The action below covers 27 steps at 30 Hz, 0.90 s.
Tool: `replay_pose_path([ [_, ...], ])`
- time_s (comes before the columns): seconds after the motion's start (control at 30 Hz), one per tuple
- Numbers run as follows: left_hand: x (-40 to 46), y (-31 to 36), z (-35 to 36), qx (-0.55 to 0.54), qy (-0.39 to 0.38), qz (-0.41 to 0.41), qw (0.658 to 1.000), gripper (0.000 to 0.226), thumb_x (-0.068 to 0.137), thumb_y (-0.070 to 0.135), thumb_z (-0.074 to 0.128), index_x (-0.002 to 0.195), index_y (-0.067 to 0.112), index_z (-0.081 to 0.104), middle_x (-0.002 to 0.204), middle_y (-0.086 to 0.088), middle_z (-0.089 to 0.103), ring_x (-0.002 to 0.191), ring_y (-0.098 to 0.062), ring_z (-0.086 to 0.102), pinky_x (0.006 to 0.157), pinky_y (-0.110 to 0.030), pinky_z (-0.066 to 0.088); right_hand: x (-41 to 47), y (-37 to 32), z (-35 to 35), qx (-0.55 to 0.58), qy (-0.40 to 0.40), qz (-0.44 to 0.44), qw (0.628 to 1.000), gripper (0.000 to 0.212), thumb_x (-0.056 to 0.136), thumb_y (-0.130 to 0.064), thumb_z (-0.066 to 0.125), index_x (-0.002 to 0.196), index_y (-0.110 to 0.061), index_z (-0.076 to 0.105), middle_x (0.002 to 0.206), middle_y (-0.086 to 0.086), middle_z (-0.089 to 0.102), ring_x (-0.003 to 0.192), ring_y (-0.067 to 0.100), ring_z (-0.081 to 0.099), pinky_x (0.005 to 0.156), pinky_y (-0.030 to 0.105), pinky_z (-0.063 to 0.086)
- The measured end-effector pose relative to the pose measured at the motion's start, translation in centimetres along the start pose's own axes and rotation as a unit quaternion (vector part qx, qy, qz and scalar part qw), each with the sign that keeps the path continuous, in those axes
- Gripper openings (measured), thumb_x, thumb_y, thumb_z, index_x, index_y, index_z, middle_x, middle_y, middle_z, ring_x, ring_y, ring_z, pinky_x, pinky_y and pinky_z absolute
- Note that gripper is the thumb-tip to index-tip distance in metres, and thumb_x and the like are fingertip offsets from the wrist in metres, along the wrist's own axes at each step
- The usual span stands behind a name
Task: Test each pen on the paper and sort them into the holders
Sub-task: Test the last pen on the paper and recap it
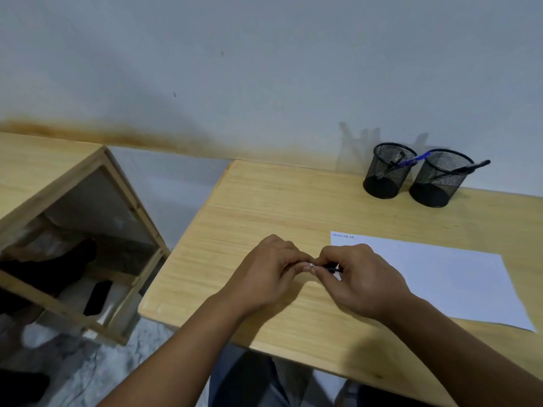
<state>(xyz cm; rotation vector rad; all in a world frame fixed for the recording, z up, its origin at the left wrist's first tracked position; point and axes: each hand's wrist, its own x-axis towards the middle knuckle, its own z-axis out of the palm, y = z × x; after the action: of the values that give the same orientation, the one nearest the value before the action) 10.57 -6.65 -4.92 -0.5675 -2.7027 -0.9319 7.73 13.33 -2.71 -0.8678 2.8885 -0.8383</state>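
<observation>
Fingers of our left hand and right hand curled together, pinching a black pen between them just above the desk, beside the paper.

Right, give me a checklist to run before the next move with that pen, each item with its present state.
1. Pen held: ok, both the left hand and the right hand pinch it above the table.
2. Cap off: cannot tell, fingers hide the join.
3. Paper within reach: ok, it lies flat just right of the hands.
4. Free writing space: ok, only small scribbles at the far left corner.
5. Holders upright: ok, the left mesh holder and the right mesh holder stand side by side at the wall.
6. Room in the holders: ok, each shows only a few pens.
</observation>
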Motion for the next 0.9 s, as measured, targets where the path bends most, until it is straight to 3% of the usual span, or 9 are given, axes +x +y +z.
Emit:
replay_pose_path([
  [0.23, 1.0, 0.2, 1.1, 0.007, -0.001, 0.023, 1.0, 0.018, 0.096, 0.029, 0.059, 0.107, 0.027, 0.073, 0.086, 0.013, 0.067, 0.083, -0.007, 0.05, 0.081, -0.017, 0.036, -1.1, 1.1, -0.4, -0.001, 0.017, 0.042, 0.999, 0.025, 0.089, -0.054, 0.054, 0.084, -0.032, 0.063, 0.068, -0.015, 0.068, 0.063, 0.006, 0.06, 0.053, 0.033, 0.052],
  [0.43, 1.7, -0.7, 0.8, 0.0, 0.043, -0.069, 0.997, 0.014, 0.092, 0.032, 0.065, 0.103, 0.03, 0.074, 0.093, 0.016, 0.067, 0.091, -0.006, 0.052, 0.085, -0.013, 0.035, -1.3, 3.6, -1.9, 0.089, 0.057, 0.126, 0.986, 0.009, 0.088, -0.04, 0.068, 0.083, -0.034, 0.066, 0.079, -0.021, 0.069, 0.074, -0.002, 0.06, 0.063, 0.025, 0.05],
  [0.53, 2.1, -1.1, 1.6, 0.007, 0.092, -0.17, 0.981, 0.014, 0.089, 0.033, 0.067, 0.102, 0.033, 0.073, 0.094, 0.019, 0.066, 0.094, -0.007, 0.056, 0.086, -0.024, 0.043, -1.3, 4.5, -2.6, 0.194, 0.096, 0.191, 0.957, 0.008, 0.092, -0.025, 0.066, 0.088, -0.032, 0.066, 0.078, -0.014, 0.069, 0.069, 0.005, 0.06, 0.059, 0.021, 0.045],
  [0.63, 2.7, -1.1, 2.7, 0.039, 0.155, -0.263, 0.951, 0.016, 0.085, 0.03, 0.064, 0.097, 0.034, 0.074, 0.098, 0.017, 0.069, 0.097, -0.011, 0.059, 0.086, -0.035, 0.047, -1.5, 5.2, -3.0, 0.315, 0.118, 0.229, 0.913, 0.025, 0.096, -0.009, 0.056, 0.1, -0.031, 0.068, 0.094, -0.007, 0.074, 0.077, 0.013, 0.068, 0.064, 0.022, 0.054],
  [0.77, 3.5, -1.0, 3.7, 0.071, 0.161, -0.305, 0.936, 0.019, 0.084, 0.035, 0.058, 0.096, 0.037, 0.072, 0.101, 0.019, 0.068, 0.101, -0.014, 0.056, 0.092, -0.037, 0.041, -1.9, 5.8, -2.8, 0.379, 0.142, 0.27, 0.874, 0.025, 0.093, -0.004, 0.061, 0.107, -0.023, 0.071, 0.098, 0.002, 0.075, 0.079, 0.018, 0.075, 0.077, 0.037, 0.063],
  [0.9, 3.8, -1.1, 3.8, 0.078, 0.146, -0.319, 0.933, 0.025, 0.084, 0.04, 0.056, 0.105, 0.041, 0.069, 0.112, 0.02, 0.064, 0.11, -0.015, 0.05, 0.096, -0.036, 0.032, -2.0, 6.0, -2.7, 0.411, 0.154, 0.286, 0.852, 0.025, 0.092, -0.004, 0.065, 0.108, -0.022, 0.073, 0.098, 0.008, 0.073, 0.078, 0.023, 0.076, 0.075, 0.037, 0.064],
])
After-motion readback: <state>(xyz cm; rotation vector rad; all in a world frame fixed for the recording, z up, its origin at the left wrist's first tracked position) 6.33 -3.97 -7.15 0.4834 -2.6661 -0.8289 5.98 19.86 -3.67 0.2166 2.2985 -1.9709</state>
